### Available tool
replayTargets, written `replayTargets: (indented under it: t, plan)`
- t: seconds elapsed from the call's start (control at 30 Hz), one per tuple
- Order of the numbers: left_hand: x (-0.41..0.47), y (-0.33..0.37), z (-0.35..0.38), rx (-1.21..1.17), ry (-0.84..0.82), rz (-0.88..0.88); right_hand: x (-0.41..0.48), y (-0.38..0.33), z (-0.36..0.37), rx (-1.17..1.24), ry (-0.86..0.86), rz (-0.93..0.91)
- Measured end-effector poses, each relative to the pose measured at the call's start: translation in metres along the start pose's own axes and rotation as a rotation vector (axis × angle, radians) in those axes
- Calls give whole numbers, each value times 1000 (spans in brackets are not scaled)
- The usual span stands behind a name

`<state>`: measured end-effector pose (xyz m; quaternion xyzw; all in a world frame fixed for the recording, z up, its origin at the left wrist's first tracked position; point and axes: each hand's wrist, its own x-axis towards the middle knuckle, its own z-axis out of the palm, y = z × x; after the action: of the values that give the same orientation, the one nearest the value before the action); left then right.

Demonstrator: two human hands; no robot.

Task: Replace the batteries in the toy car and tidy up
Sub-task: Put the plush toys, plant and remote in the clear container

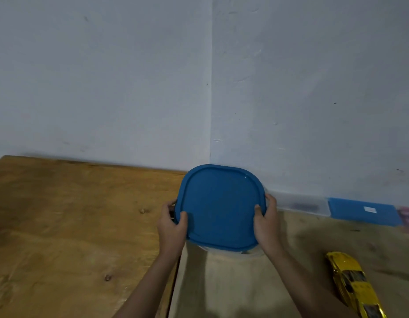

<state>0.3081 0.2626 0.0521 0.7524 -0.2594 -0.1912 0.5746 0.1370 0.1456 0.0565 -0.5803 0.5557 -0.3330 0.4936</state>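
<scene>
A square container with a blue lid [220, 207] is held above the table near the wall corner. My left hand [172, 224] grips its left edge with the thumb on the lid. My right hand [266, 222] grips its right edge the same way. A clear container body shows just under the lid's near edge; its contents are hidden. The yellow toy car [352, 284] lies on the table at the lower right, apart from both hands.
A wooden table [68, 226] fills the left side. Along the right wall lie a clear flat case [300, 204], a blue flat box [363, 212] and a pinkish item [407, 216] at the frame edge. Blue-grey walls meet in a corner behind the container.
</scene>
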Motion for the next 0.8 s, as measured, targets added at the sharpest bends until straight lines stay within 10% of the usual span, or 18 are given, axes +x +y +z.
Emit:
replayTargets:
  t: [0.4, 0.8]
  plan:
    - [62, -4, 31, 126, -552, 6, 5, 18, -21, -39, 147, -34]
    - [60, -15, 43, 43, -449, -90, 17, 31, -14, -289, 208, -40]
